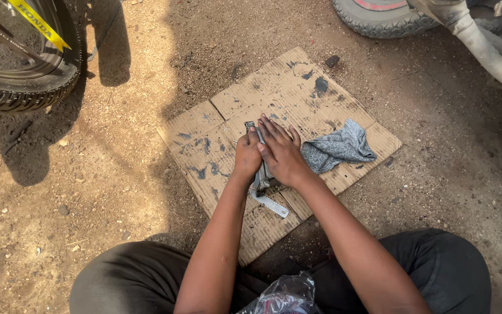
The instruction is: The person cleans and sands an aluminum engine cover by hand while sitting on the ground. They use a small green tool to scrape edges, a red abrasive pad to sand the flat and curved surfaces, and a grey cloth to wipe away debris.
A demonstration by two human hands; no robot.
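Fingers (274, 131) of my right hand (281, 154) lie flat on the narrow grey metal strip (261, 174), left hand (247, 156) clamped round it – on smudged brown cardboard sheet (297, 87) w/ crumpled grey rag (338, 146) beside – prob. mid-job.

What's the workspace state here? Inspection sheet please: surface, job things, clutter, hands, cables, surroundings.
Surface: flattened cardboard sheet on dirt ground, smeared with dark stains.
Job's things: grey metal part lying on the cardboard, pressed under both hands; its pale end sticks out toward the person.
Clutter: grey rag on the cardboard right of the hands; crumpled plastic bag at the person's lap; small dark lump off the cardboard's far edge.
Grippers: left hand and right hand side by side, palms down on the part.
Cables: nothing seen.
Surroundings: motorcycle tyre top left, second tyre and dusty frame tube top right.
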